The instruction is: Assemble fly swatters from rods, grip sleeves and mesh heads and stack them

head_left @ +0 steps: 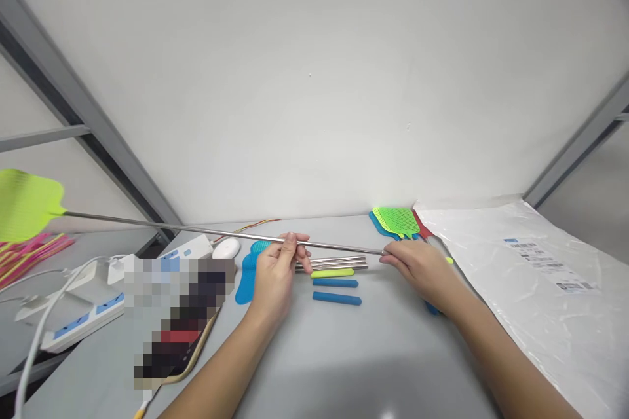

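Note:
A fly swatter with a yellow-green mesh head [30, 205] and a long, extended metal rod stretches across the view, its head at the far left. My left hand [281, 268] pinches the rod near its middle, thumb on top. My right hand [417, 268] is closed around the rod's right end, and what lies inside the fist is hidden. Beneath the rod, between my hands, several short metal rods [344, 263] lie side by side. In front of them are a yellow-green handle [333, 273] and two blue handles [337, 299]. Blue swatter heads [247, 278] lie beside my left wrist.
Finished-looking swatters with green and blue heads [397, 221] are stacked behind my right hand. A white plastic bag [521, 275] covers the right side. At left are a phone [189, 340], power strips [88, 321], white cables, a round white object [226, 249] and pink strips [34, 262].

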Action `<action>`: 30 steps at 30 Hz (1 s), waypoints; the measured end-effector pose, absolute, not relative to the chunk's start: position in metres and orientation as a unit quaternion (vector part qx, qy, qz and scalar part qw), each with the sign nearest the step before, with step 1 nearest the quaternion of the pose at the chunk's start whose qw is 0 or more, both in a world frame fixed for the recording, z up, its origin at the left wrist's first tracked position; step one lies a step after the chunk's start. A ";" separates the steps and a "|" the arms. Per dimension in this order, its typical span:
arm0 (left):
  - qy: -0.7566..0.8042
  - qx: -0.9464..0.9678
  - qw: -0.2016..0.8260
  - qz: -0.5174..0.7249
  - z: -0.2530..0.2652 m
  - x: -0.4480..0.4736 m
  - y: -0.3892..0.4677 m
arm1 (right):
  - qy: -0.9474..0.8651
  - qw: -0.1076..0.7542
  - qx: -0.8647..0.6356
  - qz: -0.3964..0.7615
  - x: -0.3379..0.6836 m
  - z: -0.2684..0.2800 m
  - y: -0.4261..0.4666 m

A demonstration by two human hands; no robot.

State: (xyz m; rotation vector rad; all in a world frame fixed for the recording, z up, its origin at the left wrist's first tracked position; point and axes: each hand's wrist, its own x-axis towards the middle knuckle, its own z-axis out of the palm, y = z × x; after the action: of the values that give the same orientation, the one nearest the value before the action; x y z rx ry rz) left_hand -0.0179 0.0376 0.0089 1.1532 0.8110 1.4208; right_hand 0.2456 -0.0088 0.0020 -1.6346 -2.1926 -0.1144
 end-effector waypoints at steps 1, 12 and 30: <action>0.340 0.485 0.533 0.604 0.009 -0.018 0.038 | -0.784 0.200 -0.586 -0.042 0.246 0.003 -0.009; 0.336 0.489 0.553 0.585 0.007 -0.015 0.037 | -0.753 0.251 -0.605 -0.061 0.268 0.000 -0.008; 0.356 0.460 0.542 0.607 0.006 -0.022 0.046 | -0.747 0.266 -0.605 -0.080 0.277 -0.002 -0.009</action>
State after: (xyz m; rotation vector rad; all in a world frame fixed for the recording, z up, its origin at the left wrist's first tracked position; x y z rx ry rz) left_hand -0.0223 0.0461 0.0064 1.0924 0.8452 1.4415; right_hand 0.2770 -0.0089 -0.0017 -1.6329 -2.0164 -0.2148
